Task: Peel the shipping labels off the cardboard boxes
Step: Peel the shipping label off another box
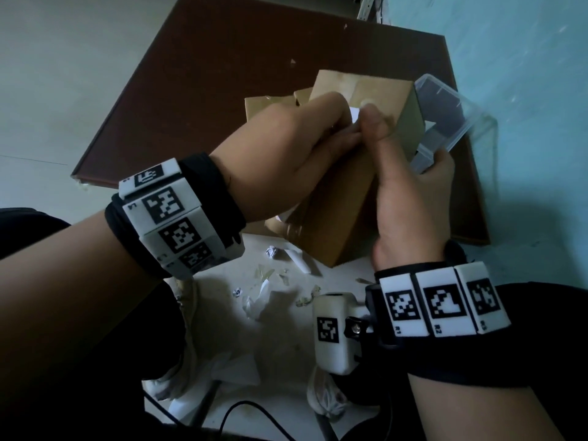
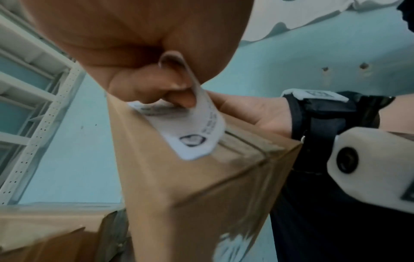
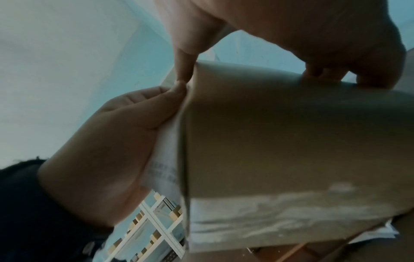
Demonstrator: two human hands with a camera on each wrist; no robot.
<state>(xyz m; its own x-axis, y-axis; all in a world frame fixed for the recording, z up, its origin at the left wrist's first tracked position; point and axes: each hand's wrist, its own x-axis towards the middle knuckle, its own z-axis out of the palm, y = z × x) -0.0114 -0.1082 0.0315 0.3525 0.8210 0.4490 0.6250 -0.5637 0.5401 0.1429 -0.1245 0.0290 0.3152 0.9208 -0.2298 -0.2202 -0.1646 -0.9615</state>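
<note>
The box stands tilted on the floor. The left hand pinches the label, part-lifted from the box's upper face. The right hand grips the box. Paper scraps lie near the box. Judged midway: this label remains partly stuck.

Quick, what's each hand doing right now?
Left hand: pinching the shipping label.
Right hand: gripping the cardboard box, thumb at the label.

Pale floor carries dark brown board; cardboard boxes and clear plastic tub on board, paper scraps on floor.
</note>
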